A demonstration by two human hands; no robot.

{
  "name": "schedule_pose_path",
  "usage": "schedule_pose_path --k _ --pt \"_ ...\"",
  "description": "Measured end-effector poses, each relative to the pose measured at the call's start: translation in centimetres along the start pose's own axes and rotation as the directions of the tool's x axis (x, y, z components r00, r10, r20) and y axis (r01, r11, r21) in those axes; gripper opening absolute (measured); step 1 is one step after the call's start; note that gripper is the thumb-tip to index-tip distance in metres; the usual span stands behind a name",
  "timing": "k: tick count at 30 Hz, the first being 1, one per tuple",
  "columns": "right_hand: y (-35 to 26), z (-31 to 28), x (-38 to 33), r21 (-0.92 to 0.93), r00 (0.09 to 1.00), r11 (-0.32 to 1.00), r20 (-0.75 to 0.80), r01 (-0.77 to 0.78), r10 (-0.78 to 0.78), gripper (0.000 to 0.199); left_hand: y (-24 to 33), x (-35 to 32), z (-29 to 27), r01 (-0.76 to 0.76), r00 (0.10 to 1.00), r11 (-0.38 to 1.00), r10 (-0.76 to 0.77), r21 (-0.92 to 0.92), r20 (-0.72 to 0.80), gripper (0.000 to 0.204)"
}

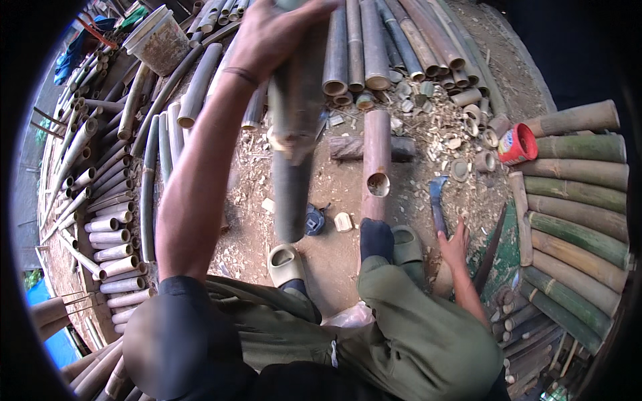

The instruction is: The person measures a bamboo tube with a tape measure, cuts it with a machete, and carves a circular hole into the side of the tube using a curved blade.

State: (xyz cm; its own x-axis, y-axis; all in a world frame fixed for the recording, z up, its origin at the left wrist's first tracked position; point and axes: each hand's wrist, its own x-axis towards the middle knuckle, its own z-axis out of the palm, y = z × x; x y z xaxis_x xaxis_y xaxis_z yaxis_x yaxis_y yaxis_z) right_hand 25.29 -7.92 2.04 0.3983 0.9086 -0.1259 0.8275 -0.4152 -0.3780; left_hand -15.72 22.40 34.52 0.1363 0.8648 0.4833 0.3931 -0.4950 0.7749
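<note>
Knees low in frame; left hand (277,33) grips a raised bamboo pole (292,167), right hand (455,247) is closing on the machete (438,204). Pole could slip onto my feet.

Bare brown earth floor (334,194), littered with pale bamboo chips and cut rings (428,113). Lying directly on it: a reddish-brown hollow bamboo tube (376,157) propped over a dark short log (348,148); rows of grey-brown bamboo poles (374,47) at the far side; grey-green thin bamboo stems (164,144) at the left beside stacked pale cut lengths (110,237); thick green bamboo sections (578,200) side by side at the right. Also a red round tin (518,144) on its side, a blue-handled chopping knife (437,200), a small dark blue object (314,219) and a whitish plastic bucket (158,40).
</note>
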Motion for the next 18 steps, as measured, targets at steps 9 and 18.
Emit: schedule_pose_path --k 9,18 --pt "1.3 10.7 18.7 -0.208 0.963 0.975 0.268 0.077 -0.018 0.063 -36.9 -3.3 -3.0 0.672 0.710 0.631 -0.698 0.389 -0.094 0.085" --pt "-7.5 -1.9 25.3 0.203 0.846 0.973 0.532 -0.107 -0.018 0.059 -41.3 -5.6 12.3 0.172 0.974 0.328 -0.199 0.929 -0.111 0.066"
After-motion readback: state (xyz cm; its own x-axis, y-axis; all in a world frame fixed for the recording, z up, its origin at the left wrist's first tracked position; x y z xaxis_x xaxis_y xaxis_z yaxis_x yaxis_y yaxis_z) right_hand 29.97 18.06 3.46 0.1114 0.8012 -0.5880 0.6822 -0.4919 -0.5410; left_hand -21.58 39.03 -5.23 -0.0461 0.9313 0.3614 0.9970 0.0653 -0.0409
